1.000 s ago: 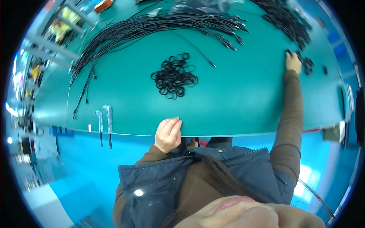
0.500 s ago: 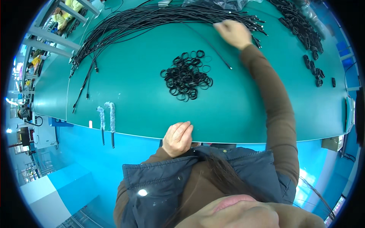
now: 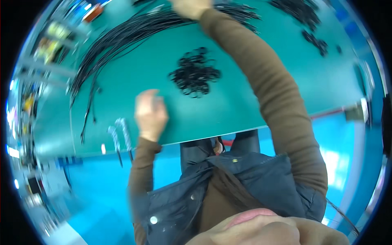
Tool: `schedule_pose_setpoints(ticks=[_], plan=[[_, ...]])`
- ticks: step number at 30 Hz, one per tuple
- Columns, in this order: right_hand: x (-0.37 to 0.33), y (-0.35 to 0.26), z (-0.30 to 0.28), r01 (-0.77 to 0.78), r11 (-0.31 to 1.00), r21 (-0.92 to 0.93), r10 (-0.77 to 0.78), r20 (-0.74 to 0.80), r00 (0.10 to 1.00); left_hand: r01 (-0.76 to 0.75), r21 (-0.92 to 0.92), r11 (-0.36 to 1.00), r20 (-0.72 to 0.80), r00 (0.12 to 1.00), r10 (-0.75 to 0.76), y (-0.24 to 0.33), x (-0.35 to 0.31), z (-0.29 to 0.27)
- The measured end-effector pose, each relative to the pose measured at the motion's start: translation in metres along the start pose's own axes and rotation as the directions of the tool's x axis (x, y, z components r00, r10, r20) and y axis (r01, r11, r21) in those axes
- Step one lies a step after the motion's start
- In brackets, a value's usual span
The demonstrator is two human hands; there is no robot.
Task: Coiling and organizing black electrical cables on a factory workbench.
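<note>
My right arm stretches far across the green table. My right hand (image 3: 190, 7) is over the far bundle of thin black cables (image 3: 122, 37), partly cut off by the upper edge of the view. Its fingers do not show clearly. Smeared by motion, my left hand (image 3: 151, 116) is over the near part of the table, left of a loose pile of small black rings (image 3: 195, 75). I make out nothing in it. The cables curve from the far middle down to the left, with several ends fanning out at the far right.
Two hooked tools with pale wrapping, the left one (image 3: 114, 139) and the right one (image 3: 124, 134), jut over the near edge of the table (image 3: 228, 110). More black rings (image 3: 300, 14) are heaped at the far right. A box (image 3: 354, 113) stands beyond the right edge.
My right hand has moved left and farther away over the cables. My left hand has gone from the near edge forward and left. The single cable beside the ring pile no longer shows.
</note>
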State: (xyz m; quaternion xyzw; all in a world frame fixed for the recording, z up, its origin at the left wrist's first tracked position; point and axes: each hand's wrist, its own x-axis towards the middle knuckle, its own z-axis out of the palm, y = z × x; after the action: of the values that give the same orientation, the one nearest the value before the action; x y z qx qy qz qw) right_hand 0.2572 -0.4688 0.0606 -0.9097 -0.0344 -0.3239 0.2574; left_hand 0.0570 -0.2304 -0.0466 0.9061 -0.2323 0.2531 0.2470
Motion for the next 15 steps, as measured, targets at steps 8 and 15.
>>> schedule_pose_setpoints(ticks=[8, 15], plan=[[-0.009, 0.057, -0.002, 0.219, 0.901, -0.374, -0.064, 0.383, 0.921, 0.507, 0.59, 0.628, 0.041, 0.759, -0.65, -0.247, 0.069, 0.029], [-0.065, 0.144, 0.01, 0.05, 0.895, -0.443, 0.097, 0.305, 0.947, 0.536, 0.633, 0.558, -0.171, 0.801, -0.574, -0.258, 0.187, 0.07]])
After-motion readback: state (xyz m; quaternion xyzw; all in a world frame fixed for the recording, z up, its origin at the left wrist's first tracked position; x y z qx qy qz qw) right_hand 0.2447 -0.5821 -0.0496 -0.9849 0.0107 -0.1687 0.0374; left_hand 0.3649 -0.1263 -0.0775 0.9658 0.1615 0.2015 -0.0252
